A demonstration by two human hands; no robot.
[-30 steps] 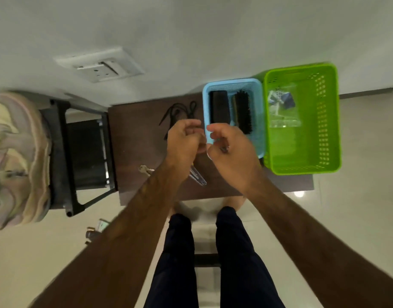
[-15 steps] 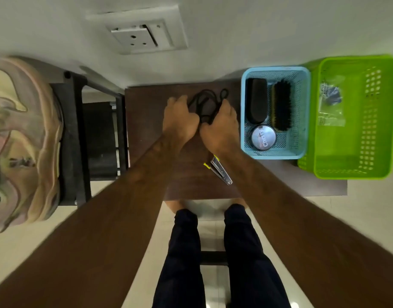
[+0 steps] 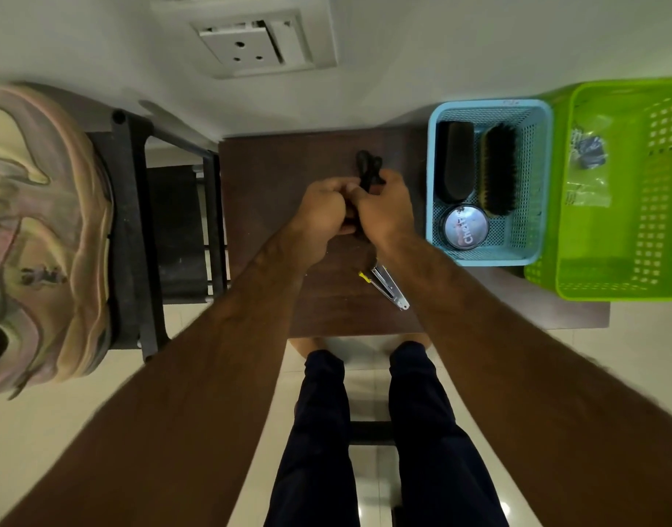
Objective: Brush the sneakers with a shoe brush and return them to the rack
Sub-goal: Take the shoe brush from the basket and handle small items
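Left grip (image 3: 323, 213) and right grip (image 3: 385, 213) pinch a limp black cord (image 3: 367, 165) over the surface (image 3: 273, 192); the stiff, light brush (image 3: 498, 169) should lift best by its back.

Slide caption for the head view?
Left hand and right hand grip a black cord over the table; shoe brush and polish tin in the blue basket, sneaker on the rack.

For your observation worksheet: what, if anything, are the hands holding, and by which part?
The left hand and right hand both grip a bunched black cord by its near part; its far loops poke out.
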